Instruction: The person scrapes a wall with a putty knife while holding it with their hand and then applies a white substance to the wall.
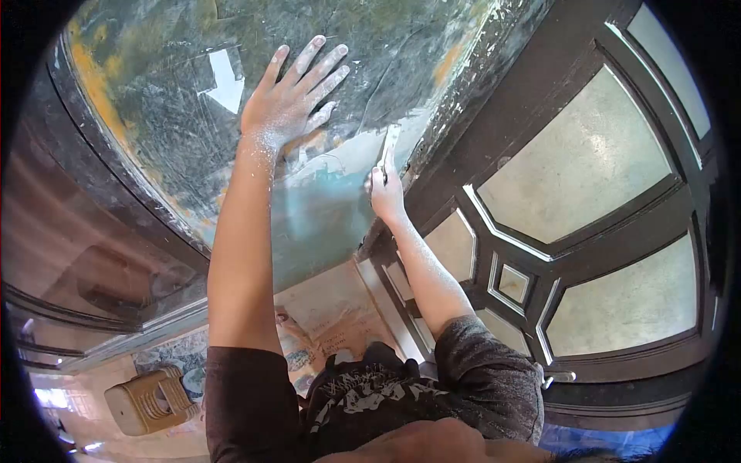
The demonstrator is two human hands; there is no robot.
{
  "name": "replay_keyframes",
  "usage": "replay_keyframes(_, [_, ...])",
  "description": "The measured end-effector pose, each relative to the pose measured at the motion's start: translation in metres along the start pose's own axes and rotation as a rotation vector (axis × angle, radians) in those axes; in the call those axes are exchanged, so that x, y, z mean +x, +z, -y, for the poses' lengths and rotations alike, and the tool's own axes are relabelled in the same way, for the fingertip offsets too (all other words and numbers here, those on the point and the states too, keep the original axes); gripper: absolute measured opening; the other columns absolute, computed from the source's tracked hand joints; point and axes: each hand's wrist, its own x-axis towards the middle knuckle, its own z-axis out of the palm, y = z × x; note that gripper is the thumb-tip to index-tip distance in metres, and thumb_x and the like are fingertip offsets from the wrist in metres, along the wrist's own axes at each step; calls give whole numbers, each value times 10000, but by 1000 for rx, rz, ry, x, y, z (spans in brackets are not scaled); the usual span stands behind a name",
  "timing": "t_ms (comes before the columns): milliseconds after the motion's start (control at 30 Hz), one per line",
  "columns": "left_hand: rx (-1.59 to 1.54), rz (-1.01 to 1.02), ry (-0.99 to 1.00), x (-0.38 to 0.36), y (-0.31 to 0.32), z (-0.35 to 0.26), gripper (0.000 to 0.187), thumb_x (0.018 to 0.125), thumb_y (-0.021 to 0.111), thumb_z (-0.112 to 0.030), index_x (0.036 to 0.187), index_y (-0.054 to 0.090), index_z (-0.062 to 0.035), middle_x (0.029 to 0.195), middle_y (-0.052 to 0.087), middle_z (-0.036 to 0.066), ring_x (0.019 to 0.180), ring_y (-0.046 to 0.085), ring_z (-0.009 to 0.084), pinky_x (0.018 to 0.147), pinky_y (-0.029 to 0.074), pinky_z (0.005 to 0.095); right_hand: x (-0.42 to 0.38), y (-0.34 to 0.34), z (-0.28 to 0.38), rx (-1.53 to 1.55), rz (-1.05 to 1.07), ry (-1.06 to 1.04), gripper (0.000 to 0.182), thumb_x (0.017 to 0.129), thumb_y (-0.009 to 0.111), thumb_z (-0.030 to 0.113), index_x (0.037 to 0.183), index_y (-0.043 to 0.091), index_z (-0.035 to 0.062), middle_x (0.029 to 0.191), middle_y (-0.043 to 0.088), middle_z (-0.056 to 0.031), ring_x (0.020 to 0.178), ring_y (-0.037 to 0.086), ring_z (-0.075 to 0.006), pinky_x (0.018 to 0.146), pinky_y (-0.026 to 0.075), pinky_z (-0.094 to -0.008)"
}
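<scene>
On the scratched greenish wall [177,116] beside the dark window frame [540,116], the left hand [289,96] lies flat with its fingers spread, dusty white. The right hand [386,193] is closed around a putty knife [388,148], its blade touching the wall at the edge of a smooth pale patch [340,166]. Only this small area looks filled; most of the surface around is bare and rough.
</scene>
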Motion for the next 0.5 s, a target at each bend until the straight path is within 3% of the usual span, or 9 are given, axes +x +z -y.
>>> replay_keyframes(33, [-7, -2, 4, 0, 1, 0, 760, 904, 595, -601, 1577, 312, -390, 1687, 164, -150, 1558, 149, 148, 1272, 105, 493, 2, -5, -17, -163, -1, -102, 645, 1044, 430, 123, 1634, 170, 102, 831, 523, -5, 650, 508, -83, 583, 457, -253])
replay_keyframes(100, [-2, -10, 1, 0, 2, -1, 764, 902, 596, -605, 1578, 312, -388, 1687, 161, -150, 1558, 150, 149, 1271, 112, 496, 12, -11, -49, -278, -73, -198, 625, 1051, 441, 136, 1627, 203, 86, 812, 476, 11, 617, 447, -66, 562, 429, -241])
replay_keyframes(167, [4, -20, 0, 0, 1, 0, 768, 900, 596, -608, 1578, 312, -385, 1688, 159, -151, 1557, 152, 150, 1270, 118, 499, 15, -14, -52, -290, -109, -141, 571, 1055, 454, 145, 1589, 291, 26, 939, 628, -60, 748, 593, -124, 700, 506, -276])
replay_keyframes(200, [9, -8, -3, 0, 1, 0, 778, 891, 616, -606, 1576, 305, -404, 1684, 164, -157, 1555, 158, 156, 1273, 118, 496, 11, -12, -37, -321, -197, -220, 494, 1058, 458, 148, 1510, 410, -46, 1229, 683, -197, 1080, 670, -239, 942, 500, -321])
replay_keyframes(233, [13, 4, -7, 0, 1, -1, 790, 883, 637, -604, 1573, 298, -423, 1681, 169, -164, 1553, 165, 163, 1277, 118, 493, 10, -11, -29, -322, -197, -221, 494, 1058, 458, 148, 1510, 410, -46, 1229, 683, -197, 1080, 670, -239, 942, 500, -321])
replay_keyframes(300, [5, -12, -8, 1, 2, -1, 787, 882, 638, -603, 1571, 303, -423, 1679, 175, -164, 1552, 170, 162, 1277, 119, 495, 13, -9, -18, -268, -190, -151, 440, 1057, 457, 143, 1434, 492, -83, 1442, 547, -266, 1355, 537, -308, 1110, 393, -349])
replay_keyframes(500, [33, -18, -13, 1, 2, -2, 789, 873, 638, -619, 1566, 310, -432, 1674, 189, -168, 1548, 183, 156, 1276, 115, 502, 18, 7, -21, -207, -298, -190, 444, 1052, 489, 163, 1408, 507, -103, 1408, 575, -271, 1321, 568, -322, 1089, 417, -359])
